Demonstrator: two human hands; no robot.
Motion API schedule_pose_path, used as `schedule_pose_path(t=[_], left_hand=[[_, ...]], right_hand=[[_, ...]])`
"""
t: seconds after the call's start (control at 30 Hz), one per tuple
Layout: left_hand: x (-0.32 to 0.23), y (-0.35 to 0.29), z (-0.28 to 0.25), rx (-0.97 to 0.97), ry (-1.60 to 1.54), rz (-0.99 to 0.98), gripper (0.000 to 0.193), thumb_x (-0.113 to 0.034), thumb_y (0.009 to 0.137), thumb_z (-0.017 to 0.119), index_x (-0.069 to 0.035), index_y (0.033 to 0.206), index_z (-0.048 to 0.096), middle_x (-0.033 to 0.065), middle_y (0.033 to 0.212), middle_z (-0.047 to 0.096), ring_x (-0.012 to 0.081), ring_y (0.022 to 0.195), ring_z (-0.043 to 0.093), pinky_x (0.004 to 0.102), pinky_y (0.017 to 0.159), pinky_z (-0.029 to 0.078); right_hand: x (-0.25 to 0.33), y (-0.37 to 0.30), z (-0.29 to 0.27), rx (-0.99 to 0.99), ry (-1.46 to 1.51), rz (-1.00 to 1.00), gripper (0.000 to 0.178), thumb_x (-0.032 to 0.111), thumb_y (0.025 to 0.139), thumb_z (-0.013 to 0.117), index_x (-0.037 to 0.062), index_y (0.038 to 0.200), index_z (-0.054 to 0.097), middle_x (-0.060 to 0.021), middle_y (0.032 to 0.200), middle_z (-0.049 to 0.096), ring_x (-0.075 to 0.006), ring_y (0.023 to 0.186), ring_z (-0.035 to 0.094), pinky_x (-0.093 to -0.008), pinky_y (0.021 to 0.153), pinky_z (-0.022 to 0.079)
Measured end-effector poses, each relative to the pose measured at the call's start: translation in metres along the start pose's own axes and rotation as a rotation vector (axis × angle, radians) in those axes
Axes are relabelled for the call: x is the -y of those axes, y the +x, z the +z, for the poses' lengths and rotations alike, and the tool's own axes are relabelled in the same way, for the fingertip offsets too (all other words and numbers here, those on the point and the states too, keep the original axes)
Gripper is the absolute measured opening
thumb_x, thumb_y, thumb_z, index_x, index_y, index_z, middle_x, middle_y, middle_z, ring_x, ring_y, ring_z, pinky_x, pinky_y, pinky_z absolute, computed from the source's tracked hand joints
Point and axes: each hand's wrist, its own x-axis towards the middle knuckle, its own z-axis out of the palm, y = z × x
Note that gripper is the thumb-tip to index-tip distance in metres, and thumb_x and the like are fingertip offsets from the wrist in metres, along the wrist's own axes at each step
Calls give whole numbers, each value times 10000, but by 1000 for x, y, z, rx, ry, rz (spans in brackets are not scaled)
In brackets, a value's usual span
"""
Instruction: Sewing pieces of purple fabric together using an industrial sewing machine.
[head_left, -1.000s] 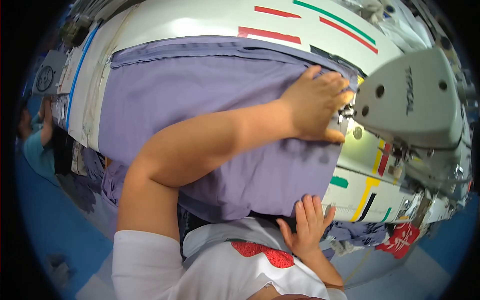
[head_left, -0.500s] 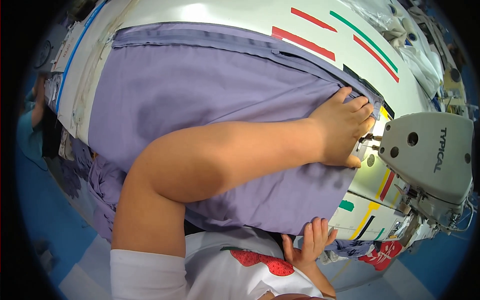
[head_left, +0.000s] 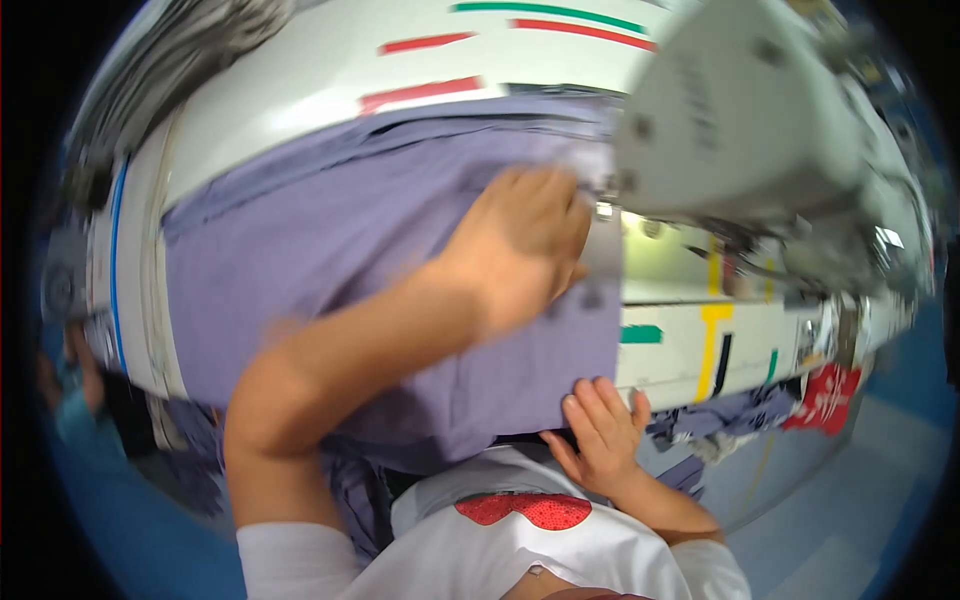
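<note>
A wide piece of purple fabric (head_left: 300, 270) is spread over the white sewing table, with a folded seam along its far edge. My left hand (head_left: 525, 240) is on the fabric beside the sewing machine's (head_left: 740, 120) needle area. Motion blurs it, its fingers look bent downward, and their tips are hidden. Folds in the cloth run toward it. My right hand (head_left: 603, 435) rests at the table's near edge by the fabric's lower right corner, with fingers stretched out and the thumb apart. The needle itself cannot be made out.
Red tape (head_left: 420, 93) and green tape (head_left: 640, 333) strips mark the white tabletop (head_left: 280, 85). Bundled grey cloth (head_left: 190, 60) lies at the far left. Below the table's right edge hangs red printed cloth (head_left: 825, 398). Another person's arm (head_left: 85, 365) shows at the left.
The view has shifted, so the sewing machine appears larger and nearer the middle. My left hand's fingers, spread along the seam before, now look bent and blurred. My right hand stays near the fabric's corner.
</note>
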Motion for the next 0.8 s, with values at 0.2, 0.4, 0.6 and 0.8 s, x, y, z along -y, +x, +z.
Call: schedule_pose_path(t=[0.2,0.4,0.6,0.8], left_hand=[[-102,42,39,-37,-50,369,179,-93,774,574,6,924,575,168,927,614,336,892,618,397,767,518],[-112,189,107,-477,-15,-70,319,-285,882,631,8,1002,675,199,980,674,342,922,654,413,832,501],[-128,202,103,-296,-253,-182,198,-217,877,641,-26,929,641,154,863,675,292,848,659,378,781,507],[-137,107,62,-100,-605,-82,95,-58,838,608,-23,923,586,134,786,634,262,738,633,357,688,495]], right_hand=[[-7,-8,-1,-35,108,6,437,234,810,699,82,1214,626,-62,1291,600,-208,1260,519,-445,1101,185],[-2,-7,-1,-82,112,-29,364,220,806,673,88,1145,661,-50,1230,609,-199,1269,506,-446,1071,233],[-12,-9,3,-102,176,-33,373,155,819,603,116,1186,660,-22,1294,585,-173,1308,465,-403,1060,259],[-11,-11,10,-170,53,-83,394,167,840,563,119,1224,636,-23,1306,578,-157,1308,462,-380,1086,229]])
